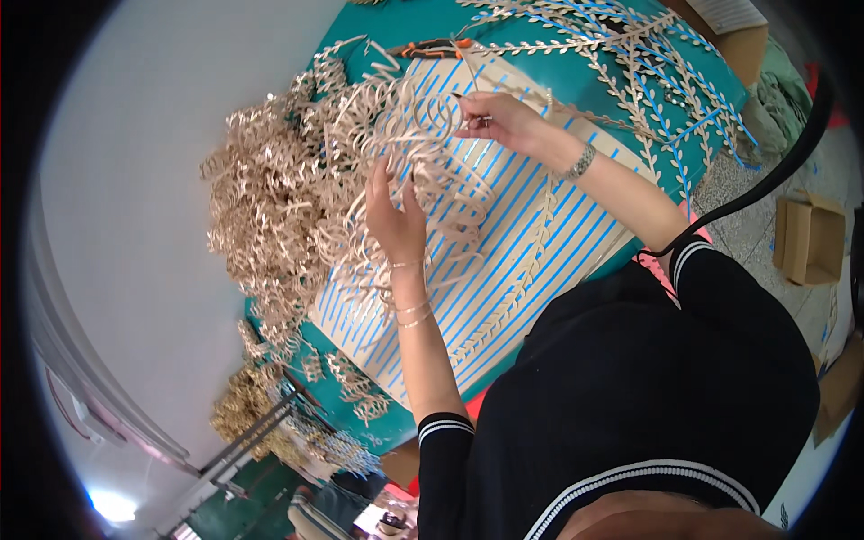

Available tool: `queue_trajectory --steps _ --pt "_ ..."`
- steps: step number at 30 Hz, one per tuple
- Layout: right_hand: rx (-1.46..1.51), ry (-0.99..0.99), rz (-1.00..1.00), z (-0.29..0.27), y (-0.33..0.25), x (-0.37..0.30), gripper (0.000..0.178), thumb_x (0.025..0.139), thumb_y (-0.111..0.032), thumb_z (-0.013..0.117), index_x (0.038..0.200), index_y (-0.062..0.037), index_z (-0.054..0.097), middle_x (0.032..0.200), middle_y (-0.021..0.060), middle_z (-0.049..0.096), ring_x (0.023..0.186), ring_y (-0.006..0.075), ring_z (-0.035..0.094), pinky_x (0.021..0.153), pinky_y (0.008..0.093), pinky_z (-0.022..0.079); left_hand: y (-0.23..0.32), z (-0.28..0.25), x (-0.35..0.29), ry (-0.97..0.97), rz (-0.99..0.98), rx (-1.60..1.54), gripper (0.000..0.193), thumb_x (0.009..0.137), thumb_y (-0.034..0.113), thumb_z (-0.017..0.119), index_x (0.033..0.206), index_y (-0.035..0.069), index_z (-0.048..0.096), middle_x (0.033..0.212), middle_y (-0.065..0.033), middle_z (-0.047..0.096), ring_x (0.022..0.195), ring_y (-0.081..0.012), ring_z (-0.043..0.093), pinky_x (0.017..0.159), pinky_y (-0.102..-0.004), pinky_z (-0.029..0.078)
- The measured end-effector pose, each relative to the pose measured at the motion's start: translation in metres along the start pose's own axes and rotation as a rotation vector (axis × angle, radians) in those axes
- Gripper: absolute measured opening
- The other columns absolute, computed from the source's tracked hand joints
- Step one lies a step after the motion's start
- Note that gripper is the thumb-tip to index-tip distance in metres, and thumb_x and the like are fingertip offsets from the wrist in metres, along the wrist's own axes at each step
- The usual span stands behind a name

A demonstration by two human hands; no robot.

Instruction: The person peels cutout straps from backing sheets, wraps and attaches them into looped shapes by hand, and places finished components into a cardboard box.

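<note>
A large tangle of beige, shiny curled strips [270, 171] spreads over the left side of the board, with looser coils near its middle. My left hand [396, 216] reaches into these coils with its fingers stretched and thumb apart, touching them. Above and to the right, my right hand [499, 121] is closed in a pinch at the edge of a looped curled strip [436, 112]. Beneath both hands lies a tan board [504, 270] with parallel blue lines. One beige leaf-shaped trim [526, 270] runs lengthwise across the board, to the right of my left forearm.
Leafy trims with blue strips [630, 67] lie across the far right of the green table [310, 387]. An orange-and-black tool [432, 48] rests at the board's far edge. An open cardboard box [810, 238] stands on the floor at right. Gold bundles [252, 409] sit at lower left.
</note>
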State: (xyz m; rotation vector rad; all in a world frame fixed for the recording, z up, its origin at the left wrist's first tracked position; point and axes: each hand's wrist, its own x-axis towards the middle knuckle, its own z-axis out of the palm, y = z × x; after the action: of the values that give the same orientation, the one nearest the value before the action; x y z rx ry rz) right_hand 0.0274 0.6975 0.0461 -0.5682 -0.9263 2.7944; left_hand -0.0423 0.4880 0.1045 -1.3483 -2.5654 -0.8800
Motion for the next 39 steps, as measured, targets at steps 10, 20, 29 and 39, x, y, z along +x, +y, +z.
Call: queue_trajectory --steps 10,20,29,39 --pt "-0.036 -0.214 0.534 0.089 0.114 -0.101 0.015 0.091 -0.01 0.05 0.082 0.0008 0.053 0.075 0.0041 0.048 0.067 0.0122 0.052 0.088 0.0397 0.052 0.016 -0.095 -0.165 0.176 -0.472 -0.874 0.012 0.083 -0.004 0.057 0.093 -0.007 0.063 0.09 -0.0137 0.063 0.075 -0.0175 0.061 0.067 -0.0264 0.05" --pt "-0.216 -0.401 0.985 0.141 0.276 -0.202 0.008 0.09 -0.009 0.053 0.088 -0.0021 0.055 0.081 0.0015 0.053 0.075 0.011 0.055 0.088 0.0352 0.051 0.068 -0.153 -0.378 0.351 -0.727 -0.635 0.015 0.081 -0.011 0.052 0.09 -0.007 0.063 0.079 -0.0101 0.063 0.066 -0.0128 0.059 0.061 -0.0232 0.049" --pt "-0.42 -0.48 1.08 0.189 0.366 -0.284 0.014 0.092 -0.014 0.053 0.087 -0.0025 0.057 0.078 -0.0003 0.051 0.07 0.0075 0.053 0.085 0.0315 0.053 0.098 -0.183 -0.514 0.684 -0.942 -0.818 0.015 0.081 -0.011 0.053 0.091 -0.008 0.064 0.079 -0.0121 0.064 0.068 -0.0147 0.062 0.061 -0.023 0.051" --pt "-1.069 -0.732 0.629 0.202 0.389 -0.284 0.03 0.092 -0.022 0.052 0.116 -0.0043 0.046 0.111 0.0176 0.055 0.077 0.0252 0.066 0.067 0.0312 0.055 0.051 -0.212 -0.589 0.895 -0.897 -0.463 0.014 0.081 -0.013 0.05 0.088 -0.011 0.062 0.076 -0.0177 0.063 0.064 -0.0211 0.064 0.056 -0.0278 0.055"
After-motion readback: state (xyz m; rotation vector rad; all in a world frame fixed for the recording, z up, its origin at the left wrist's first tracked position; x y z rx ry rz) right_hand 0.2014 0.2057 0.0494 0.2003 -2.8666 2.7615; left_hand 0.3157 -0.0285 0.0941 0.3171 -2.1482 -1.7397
